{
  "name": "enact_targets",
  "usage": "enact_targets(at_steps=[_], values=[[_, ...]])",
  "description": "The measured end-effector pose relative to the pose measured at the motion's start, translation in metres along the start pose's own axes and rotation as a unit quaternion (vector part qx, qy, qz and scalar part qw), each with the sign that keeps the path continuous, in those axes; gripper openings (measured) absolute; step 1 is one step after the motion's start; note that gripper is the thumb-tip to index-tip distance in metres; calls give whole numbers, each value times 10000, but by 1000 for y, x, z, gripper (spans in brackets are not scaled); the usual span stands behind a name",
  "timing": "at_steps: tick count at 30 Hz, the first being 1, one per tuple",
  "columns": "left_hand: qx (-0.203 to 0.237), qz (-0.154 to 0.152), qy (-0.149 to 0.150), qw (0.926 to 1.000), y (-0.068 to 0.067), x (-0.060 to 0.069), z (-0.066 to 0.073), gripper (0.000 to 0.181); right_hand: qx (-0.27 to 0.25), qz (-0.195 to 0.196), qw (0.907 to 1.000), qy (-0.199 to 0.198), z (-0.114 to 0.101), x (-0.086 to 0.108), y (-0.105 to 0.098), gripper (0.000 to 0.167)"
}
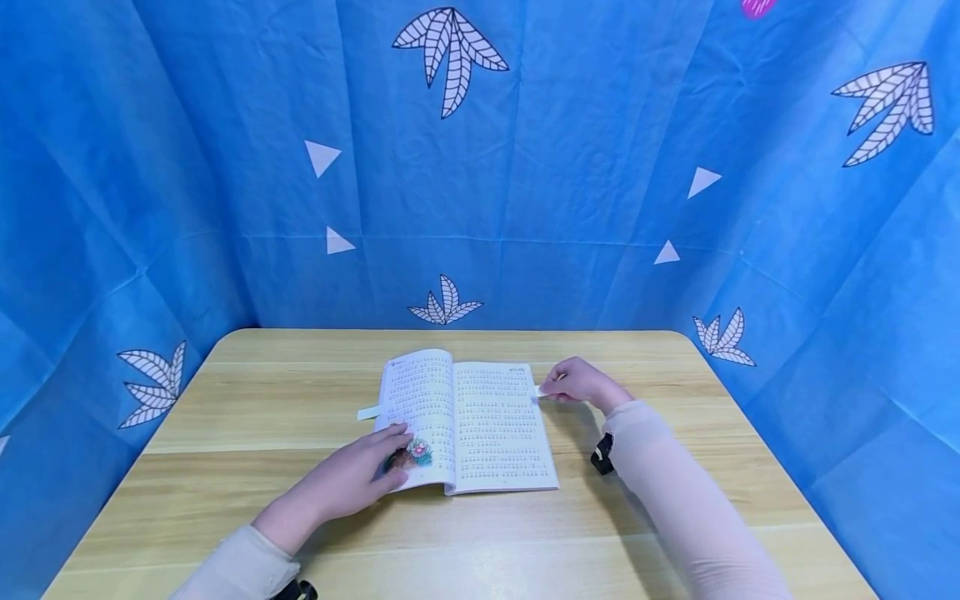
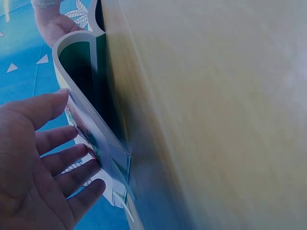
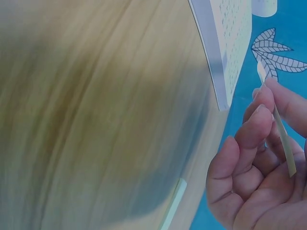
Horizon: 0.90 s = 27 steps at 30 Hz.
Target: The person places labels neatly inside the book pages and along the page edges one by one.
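An open book with printed pages lies on the table. My left hand is on the lower left page beside a coloured picture, fingers spread; the left wrist view shows the same hand against the raised pages. At the book's upper right edge, my right hand pinches a narrow paper strip. In the right wrist view this strip runs between thumb and fingertips of the hand. Another pale strip sticks out from the book's left side.
The wooden table extends around the book. A blue patterned curtain hangs behind it and along both sides. A pale green strip is low in the right wrist view, against the table.
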<state>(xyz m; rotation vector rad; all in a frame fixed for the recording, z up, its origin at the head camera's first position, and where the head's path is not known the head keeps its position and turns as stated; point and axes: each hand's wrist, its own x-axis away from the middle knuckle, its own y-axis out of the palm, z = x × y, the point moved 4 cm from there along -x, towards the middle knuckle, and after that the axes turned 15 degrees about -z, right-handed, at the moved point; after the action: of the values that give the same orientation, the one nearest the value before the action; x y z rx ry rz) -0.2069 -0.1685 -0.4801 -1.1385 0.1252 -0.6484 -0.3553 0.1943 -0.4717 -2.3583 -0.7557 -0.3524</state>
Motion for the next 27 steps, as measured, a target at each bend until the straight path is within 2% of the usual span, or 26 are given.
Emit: enact_targets(at_steps=[14,27], values=[[-60,46,20,10000,-1,1,1,57,-56,18,10000,-62,-2,-9,8,13],[-96,33,-54,9999,-1,-1,1,57,1,53,9999,144,-3,-17,17,13]])
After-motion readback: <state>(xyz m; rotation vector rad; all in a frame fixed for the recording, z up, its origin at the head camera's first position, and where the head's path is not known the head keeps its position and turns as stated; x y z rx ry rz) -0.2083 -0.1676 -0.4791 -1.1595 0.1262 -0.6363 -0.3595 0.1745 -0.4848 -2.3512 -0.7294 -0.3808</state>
